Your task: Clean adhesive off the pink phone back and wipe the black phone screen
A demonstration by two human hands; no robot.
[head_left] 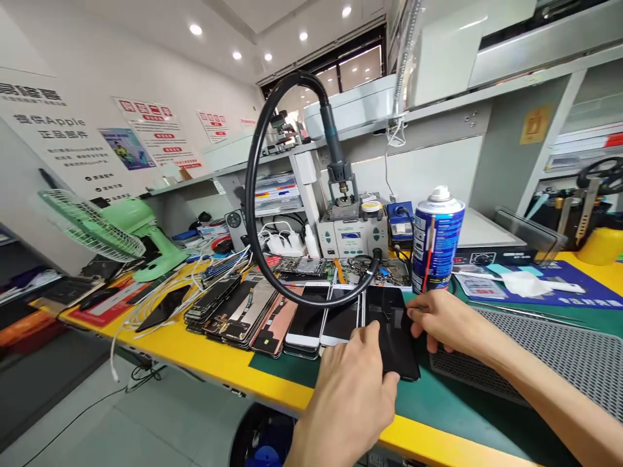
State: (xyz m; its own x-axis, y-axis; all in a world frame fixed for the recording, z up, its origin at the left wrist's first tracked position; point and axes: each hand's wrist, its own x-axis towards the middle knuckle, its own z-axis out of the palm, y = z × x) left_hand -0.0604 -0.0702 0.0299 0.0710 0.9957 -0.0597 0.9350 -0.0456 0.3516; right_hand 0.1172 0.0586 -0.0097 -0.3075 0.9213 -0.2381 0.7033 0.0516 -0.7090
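A dark tablet (392, 334) with a glossy black screen lies on the green mat, at the right end of the row of phones. My left hand (353, 386) is at its near left side, fingers curled over the left edge and thumb along the near part. Its fingertips are partly hidden. At the tablet's right edge, my right hand (442, 319) pinches the rim between thumb and fingers. Just left of the tablet are white-framed phones (307, 318) with black screens. Behind my right hand stands a blue spray can (438, 237) with a white cap.
Stacked phone screens (250, 314) line the yellow-edged bench. A black hose (253, 175) loops over them from the hot air station (353, 237). At the right lie a grey perforated mat (540, 350) and tweezers (525, 310). A green fan (141, 227) stands far left.
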